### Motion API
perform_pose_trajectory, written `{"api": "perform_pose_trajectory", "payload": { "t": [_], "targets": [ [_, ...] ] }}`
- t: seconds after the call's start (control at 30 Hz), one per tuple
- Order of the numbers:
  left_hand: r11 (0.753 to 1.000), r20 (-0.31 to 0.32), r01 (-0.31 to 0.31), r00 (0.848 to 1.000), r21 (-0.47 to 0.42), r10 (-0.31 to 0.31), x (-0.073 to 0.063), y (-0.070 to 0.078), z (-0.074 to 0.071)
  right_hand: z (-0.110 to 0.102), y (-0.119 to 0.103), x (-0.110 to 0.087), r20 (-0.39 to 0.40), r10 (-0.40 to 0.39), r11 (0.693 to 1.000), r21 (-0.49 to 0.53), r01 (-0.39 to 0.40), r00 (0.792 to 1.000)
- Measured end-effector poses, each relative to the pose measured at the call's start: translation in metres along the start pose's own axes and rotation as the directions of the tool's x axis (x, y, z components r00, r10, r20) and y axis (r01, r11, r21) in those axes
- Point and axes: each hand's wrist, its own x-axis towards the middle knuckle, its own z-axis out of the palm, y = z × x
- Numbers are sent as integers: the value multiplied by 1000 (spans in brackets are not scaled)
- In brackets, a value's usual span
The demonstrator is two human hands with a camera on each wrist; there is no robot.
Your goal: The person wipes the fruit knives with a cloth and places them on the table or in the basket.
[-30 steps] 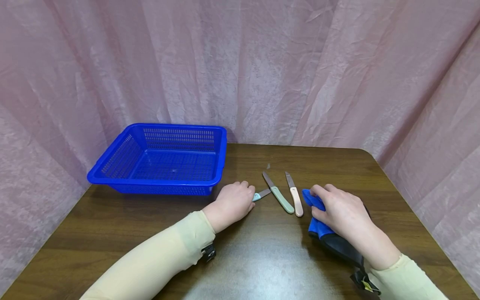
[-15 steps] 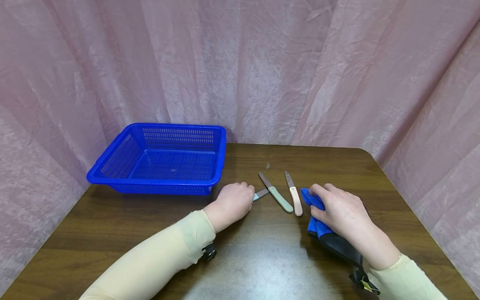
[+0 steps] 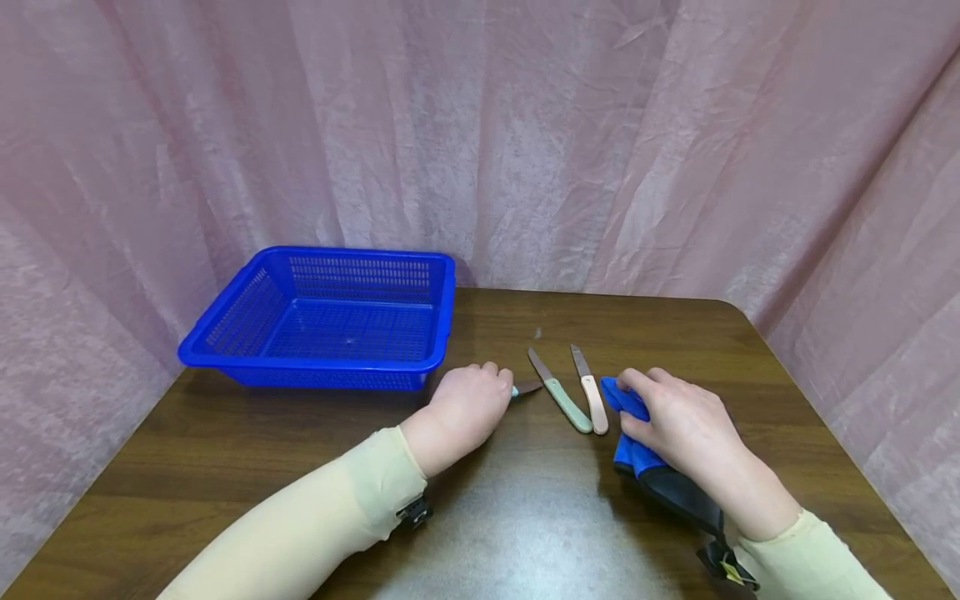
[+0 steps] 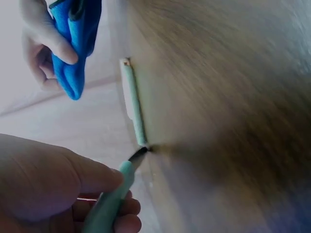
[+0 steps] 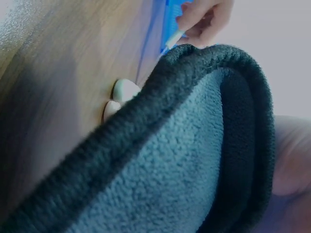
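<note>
My left hand (image 3: 467,407) grips a folding knife by its light blue handle (image 4: 108,206), thumb on one side and curled fingers on the other. Its short blade (image 3: 528,388) points right, toward a green-handled knife (image 3: 567,404) lying on the table. Beside that one lies a knife with a pale pink handle (image 3: 594,406), its blade pointing away from me. The handles of these two nearly meet at their near ends. My right hand (image 3: 686,425) holds a folded blue cloth (image 3: 630,408) with black edging, just right of the pink knife. The cloth hides much of the right wrist view.
A blue plastic basket (image 3: 330,364) with slotted sides stands at the back left of the brown wooden table (image 3: 510,517), close to my left hand. Pink curtains (image 3: 480,150) hang behind and beside the table.
The light blue knife has turned in my left hand, and its blade looks darker. The green knife shifted slightly left, then back right. My right hand and cloth stay nearly still.
</note>
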Motion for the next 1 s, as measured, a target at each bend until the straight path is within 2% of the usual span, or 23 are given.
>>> {"api": "perform_pose_trajectory", "payload": {
  "t": [0.3,0.43,0.7,1.0],
  "targets": [
    [996,-22,-17,1000,90,19,-12,2,-17,-3,-3,0,-21,0,1000,11,0,1000],
    [995,-86,-16,996,94,24,-18,2,-20,-4,-5,1,-49,-6,1000,19,7,999],
    [997,-235,-56,970,44,65,-26,1,-30,-8,-11,4,-121,-14,999,51,20,993],
    [998,-326,-46,945,-31,33,-34,-10,-41,-14,-24,11,-203,-5,997,73,21,979]
  ]
}}
